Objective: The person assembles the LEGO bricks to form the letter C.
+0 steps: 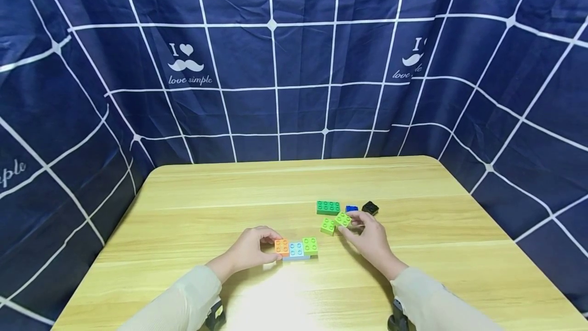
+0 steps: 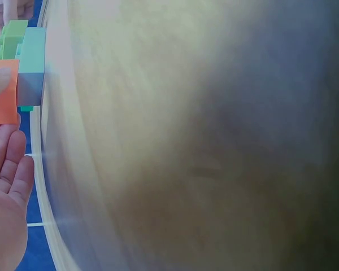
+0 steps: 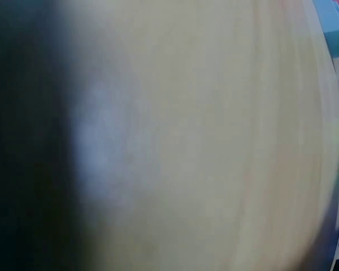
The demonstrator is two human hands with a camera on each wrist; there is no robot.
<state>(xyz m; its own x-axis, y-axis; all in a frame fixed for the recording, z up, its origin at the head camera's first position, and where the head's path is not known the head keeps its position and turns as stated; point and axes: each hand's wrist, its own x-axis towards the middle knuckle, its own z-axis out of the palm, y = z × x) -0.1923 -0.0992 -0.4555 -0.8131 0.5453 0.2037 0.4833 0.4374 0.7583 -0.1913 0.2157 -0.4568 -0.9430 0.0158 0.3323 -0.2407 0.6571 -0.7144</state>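
My left hand (image 1: 250, 249) pinches an orange toy brick (image 1: 282, 247) between thumb and fingers. That brick sits at the left end of a small build, beside a light blue brick (image 1: 296, 249) and a lime brick (image 1: 310, 245). In the left wrist view the thumb lies on the orange brick, with a longer blue brick (image 2: 32, 68) forming the base. Over to the right, my right hand (image 1: 371, 241) pinches a second lime brick (image 1: 342, 219) by thumb and fingertips. Another lime brick (image 1: 327, 226) lies just left of it. The right wrist view mostly shows tabletop.
Behind the right hand are a dark green brick (image 1: 328, 207), a blue brick (image 1: 351, 209) partly covered by the fingers, and a black brick (image 1: 370, 208). A wooden table (image 1: 220, 193) carries everything. Dark blue curtains (image 1: 298, 65) with white lines hang around its back and sides.
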